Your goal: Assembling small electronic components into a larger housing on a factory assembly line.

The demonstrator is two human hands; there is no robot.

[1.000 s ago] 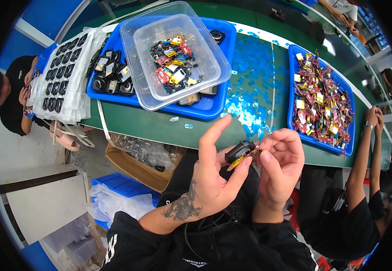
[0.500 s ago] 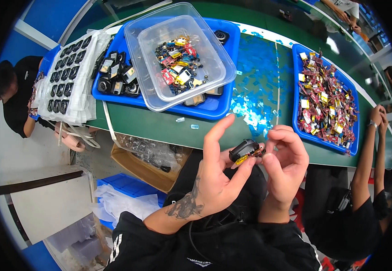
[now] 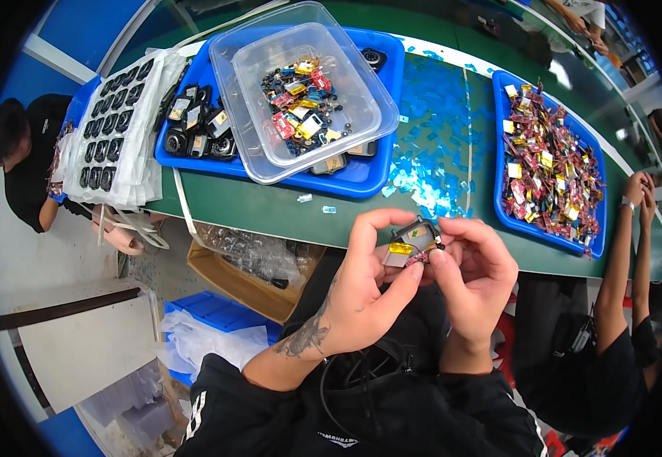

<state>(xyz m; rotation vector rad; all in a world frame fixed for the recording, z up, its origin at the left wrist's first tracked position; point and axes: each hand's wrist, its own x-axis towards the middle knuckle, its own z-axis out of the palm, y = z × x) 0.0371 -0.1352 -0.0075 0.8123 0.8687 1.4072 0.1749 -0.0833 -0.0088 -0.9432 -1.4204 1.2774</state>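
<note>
Both hands meet just off the table's near edge, around a small black plastic housing point(image 3: 420, 232) whose hollow side faces up. Attached at its lower side are a yellow-taped piece point(image 3: 401, 248), a silvery flat part and a small reddish circuit board point(image 3: 420, 258). My left hand point(image 3: 357, 293) grips the housing from the left, index finger bent over its top edge and thumb underneath. My right hand point(image 3: 474, 286) pinches its right side, thumb and index finger by the small board. The other right fingers curl behind and are partly hidden.
A clear plastic tub point(image 3: 239, 84) of small boards and black bits rests on a blue tray point(image 3: 380, 171) of black housings. Blue film pieces point(image 3: 430, 183) litter the green table. Right stands a blue tray point(image 3: 500, 99) heaped with boards; left, stacked white sheets point(image 3: 136, 179) carry black parts. Other people sit either side.
The housing has turned so its hollow side now shows. My left index finger has come down onto it from pointing up, and my right fingers have closed in on its right side.
</note>
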